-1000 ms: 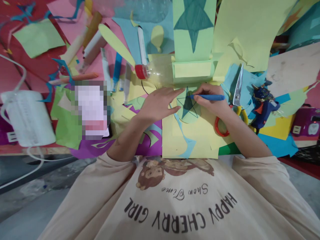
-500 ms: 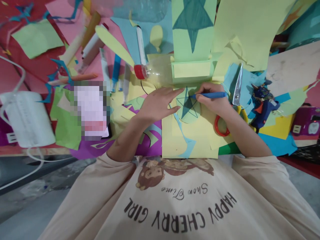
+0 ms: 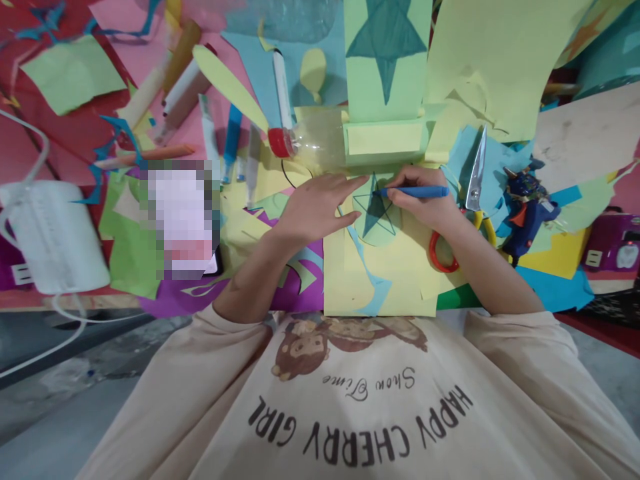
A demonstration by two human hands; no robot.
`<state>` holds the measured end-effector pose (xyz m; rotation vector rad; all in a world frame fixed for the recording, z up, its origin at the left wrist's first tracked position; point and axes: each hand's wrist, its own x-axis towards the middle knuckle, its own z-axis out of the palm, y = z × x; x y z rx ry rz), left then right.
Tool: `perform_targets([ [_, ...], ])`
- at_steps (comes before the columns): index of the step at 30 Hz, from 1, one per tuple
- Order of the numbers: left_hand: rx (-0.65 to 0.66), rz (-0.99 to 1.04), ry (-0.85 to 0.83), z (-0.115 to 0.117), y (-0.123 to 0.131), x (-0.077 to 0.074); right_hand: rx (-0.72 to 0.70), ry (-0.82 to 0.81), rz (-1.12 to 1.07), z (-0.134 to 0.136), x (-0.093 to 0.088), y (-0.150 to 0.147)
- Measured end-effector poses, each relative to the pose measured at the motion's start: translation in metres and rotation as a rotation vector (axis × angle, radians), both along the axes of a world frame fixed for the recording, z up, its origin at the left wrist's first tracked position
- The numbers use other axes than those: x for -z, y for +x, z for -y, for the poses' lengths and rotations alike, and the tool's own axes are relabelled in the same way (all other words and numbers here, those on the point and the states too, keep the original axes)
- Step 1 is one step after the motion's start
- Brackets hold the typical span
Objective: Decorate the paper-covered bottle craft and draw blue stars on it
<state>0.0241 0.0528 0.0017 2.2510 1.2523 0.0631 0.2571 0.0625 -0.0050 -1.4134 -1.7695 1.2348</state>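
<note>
A star outline, partly filled with dark teal, is drawn on a round light green paper (image 3: 385,230) that lies on a pale yellow sheet (image 3: 400,287). Gripped in my right hand (image 3: 417,193) is a blue marker (image 3: 425,191), its tip on the star's upper part. My left hand (image 3: 317,207) rests flat at the left of the round paper, fingers spread, thumb and index finger reaching toward the star. Nothing shows in it. Above both hands stands a green panel with a large teal star (image 3: 386,40).
Scissors (image 3: 476,177) and a blue glue gun (image 3: 523,223) lie right of my right forearm. A clear bottle with a red cap (image 3: 281,143), several markers and paper scraps spread to the left, with a phone (image 3: 183,220) and a white device (image 3: 57,237) farther left.
My right hand and the blue marker have shifted slightly left over the star. My left hand has stayed in place.
</note>
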Motion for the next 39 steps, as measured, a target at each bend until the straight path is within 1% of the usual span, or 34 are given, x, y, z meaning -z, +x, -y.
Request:
perform_targets([
  [5, 0.0, -0.016, -0.011, -0.0001, 0.0001, -0.0016, 0.025, 0.007, 0.031, -0.0017, -0.0011, 0.0014],
  [9, 0.007, -0.014, 0.002, 0.0, -0.0007, 0.0006, 0.041, -0.01, -0.054, -0.0023, -0.0008, 0.0026],
  [11, 0.006, -0.007, 0.006, 0.0002, -0.0007, 0.0019, 0.025, -0.004, -0.081, -0.0018, 0.0001, 0.0026],
  [18, -0.006, 0.0, -0.007, 0.0001, 0.0001, 0.0006, -0.005, 0.007, -0.055, -0.0003, -0.0006, -0.0004],
  [24, -0.003, 0.0, -0.005, -0.0001, -0.0011, 0.0005, 0.029, 0.027, -0.007, -0.0022, 0.0003, 0.0007],
  [29, -0.003, -0.002, 0.0, 0.0002, -0.0004, 0.0007, 0.049, -0.003, -0.099, -0.0026, -0.001, 0.0016],
  [34, 0.003, -0.016, -0.004, 0.0, 0.0001, -0.0003, 0.005, 0.003, -0.069, -0.0022, -0.001, 0.0005],
  [39, -0.004, -0.006, 0.004, 0.0001, -0.0003, 0.0002, 0.009, 0.0, 0.012, -0.0027, 0.0006, 0.0004],
])
